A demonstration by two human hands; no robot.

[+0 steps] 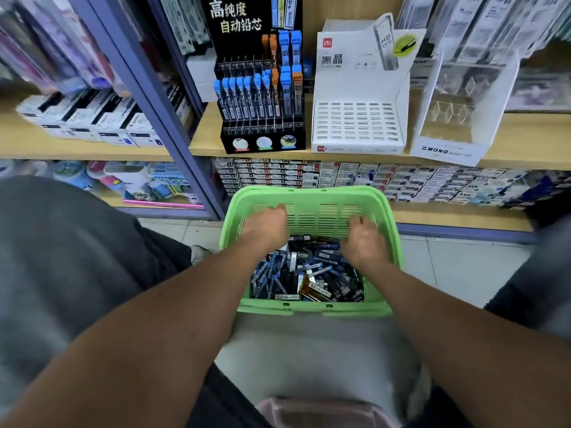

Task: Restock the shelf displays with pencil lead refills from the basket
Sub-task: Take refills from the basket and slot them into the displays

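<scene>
Both hands are down inside the green basket (310, 193), which sits on the floor in front of the shelf and is heaped with loose pencil lead refills (304, 270), dark tubes lying every which way. The left hand (267, 228) hangs over the far left of the heap with its fingers curled under, and the right hand (364, 239) does the same at the far right; whether either has closed on a tube I cannot tell, since the fingertips are turned away and a little blurred. Above, the black display (261, 97) is partly filled with blue- and orange-capped tubes, while the white slotted display (358, 125) and the clear Mono display (454, 118) look bare. The likely trouble comes from the jumble itself: a blind scoop could lift mixed grades or brands (the labels are too small to read here), so tubes end up in the wrong slots. A full handful might also spill on the way up, and a careless reach could knock over the standing tubes in the black display.
</scene>
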